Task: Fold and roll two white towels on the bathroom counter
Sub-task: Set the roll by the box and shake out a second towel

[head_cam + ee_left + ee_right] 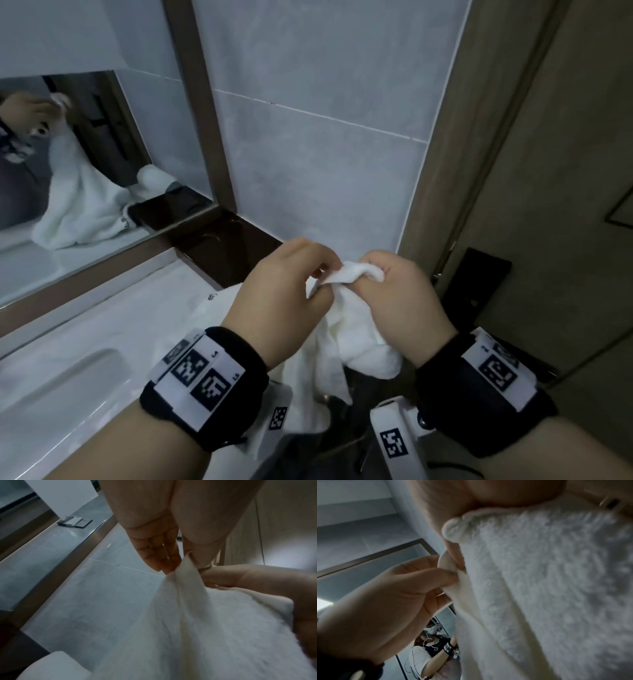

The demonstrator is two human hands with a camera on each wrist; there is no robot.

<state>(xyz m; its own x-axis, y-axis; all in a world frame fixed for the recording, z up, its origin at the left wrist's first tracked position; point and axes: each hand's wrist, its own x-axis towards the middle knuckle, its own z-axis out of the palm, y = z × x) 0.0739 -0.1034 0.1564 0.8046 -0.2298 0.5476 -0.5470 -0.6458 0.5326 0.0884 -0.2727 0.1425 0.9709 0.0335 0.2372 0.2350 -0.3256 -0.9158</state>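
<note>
A white towel (346,342) hangs in the air between my hands, close to the tiled wall. My left hand (322,277) pinches its top edge between thumb and fingertips (171,563). My right hand (370,274) grips the bunched edge right beside it, with a fold of cloth poking out over the fingers. The towel (205,628) drops down from both grips, and its lower part trails onto the white counter (102,325). The towel's pile (539,588) fills the right wrist view. A rolled white towel (51,666) sits low at the left, also reflected in the mirror (150,178).
A sink basin (68,377) is sunk into the counter at the left. The mirror (85,154) with its brown frame stands behind it, above a dark ledge (233,240). A wooden door frame (462,171) rises just right of my hands.
</note>
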